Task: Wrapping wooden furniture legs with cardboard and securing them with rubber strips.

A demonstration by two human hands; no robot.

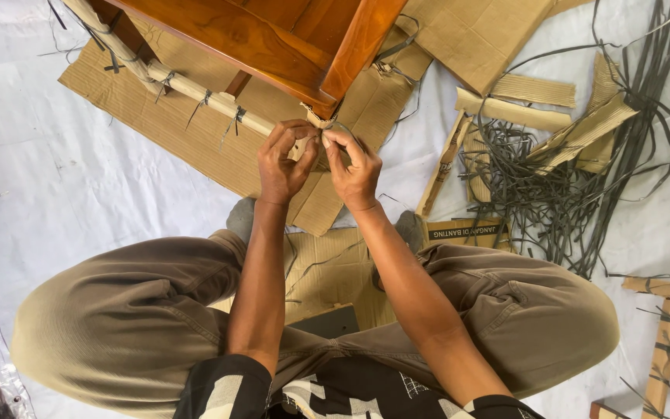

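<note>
Floor covered with a white plastic sheet (56,178); flattened brown cardboard (188,132) laid over it at the far centre. I sit cross-legged on the near side, knees spread left and right.

Largest item: a polished wooden furniture frame (273,39) at the far centre, its corner pointing toward me. A cardboard-wrapped rail (188,89) runs from far left diagonally toward the middle, bound at intervals with dark ties. Its long axis ends right at my hands.

To the right: a tangled heap of dark strapping bands (552,194) with rolled cardboard strips (513,112) on and beside it, well apart from my hands. Further wrapped wooden pieces (664,341) lie at the near right edge.

Work point: the wrapped corner (319,116) of the frame, just beyond my fingertips. My left hand (282,163) is clenched at the end of the wrapped rail, fingertips pinching the wrapping. My right hand (354,167) pinches a thin dark strap (343,128) at the same corner. Both hands sit side by side, nearly touching, equally near the corner; the strap lies on the right hand's side. The exact course of the strap around the corner is hidden by my fingers.
</note>
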